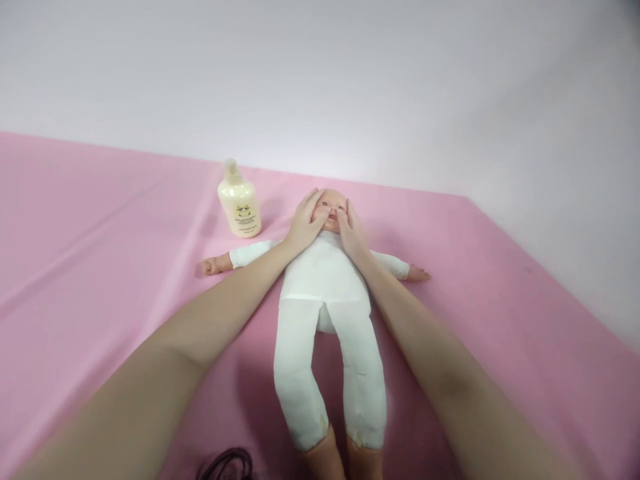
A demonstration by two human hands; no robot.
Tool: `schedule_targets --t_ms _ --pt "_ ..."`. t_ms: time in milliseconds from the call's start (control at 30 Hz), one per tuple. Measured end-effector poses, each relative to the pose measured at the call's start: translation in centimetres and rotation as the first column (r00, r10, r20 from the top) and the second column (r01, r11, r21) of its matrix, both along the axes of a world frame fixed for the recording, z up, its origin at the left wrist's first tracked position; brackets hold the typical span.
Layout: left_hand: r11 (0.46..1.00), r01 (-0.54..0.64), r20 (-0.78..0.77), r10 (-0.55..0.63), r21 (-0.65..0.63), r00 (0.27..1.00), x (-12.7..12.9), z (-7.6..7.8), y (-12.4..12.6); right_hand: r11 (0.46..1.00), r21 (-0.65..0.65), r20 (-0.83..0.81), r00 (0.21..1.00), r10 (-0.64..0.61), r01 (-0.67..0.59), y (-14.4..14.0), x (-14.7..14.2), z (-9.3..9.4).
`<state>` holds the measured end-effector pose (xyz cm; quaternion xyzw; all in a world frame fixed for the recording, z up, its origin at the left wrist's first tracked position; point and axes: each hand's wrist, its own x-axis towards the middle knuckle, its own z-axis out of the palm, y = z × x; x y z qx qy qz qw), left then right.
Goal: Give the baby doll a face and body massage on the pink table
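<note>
A baby doll [325, 270] with a white cloth body lies on its back, its head away from me and its arms spread wide. My left hand [306, 219] lies along the left side of the doll's head [332, 199], fingers stretched out and thumb on the cheek near the nose. Against the right side of the head rests my right hand [353, 230], also with straight fingers, its thumb beside the nose. Both hands are open and touch the head without wrapping round it. Parts of the doll's cheeks are hidden under my thumbs and palms.
A pale yellow pump bottle [242, 207] stands upright left of the doll's head. Pink cloth [125, 220] covers the table, whose far edge meets a white background. A dark coiled cord [227, 460] shows at the bottom edge, beside the doll's feet.
</note>
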<state>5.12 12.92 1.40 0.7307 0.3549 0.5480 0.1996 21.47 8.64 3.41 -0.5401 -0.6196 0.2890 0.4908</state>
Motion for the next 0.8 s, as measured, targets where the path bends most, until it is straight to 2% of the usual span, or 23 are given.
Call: schedule_targets --t_ms 800 --pt "1.0 -0.004 0.003 0.004 0.023 1.0 0.19 -0.1 0.32 0.999 0.036 0.004 1.0 0.024 -0.024 0.96 0.54 -0.6"
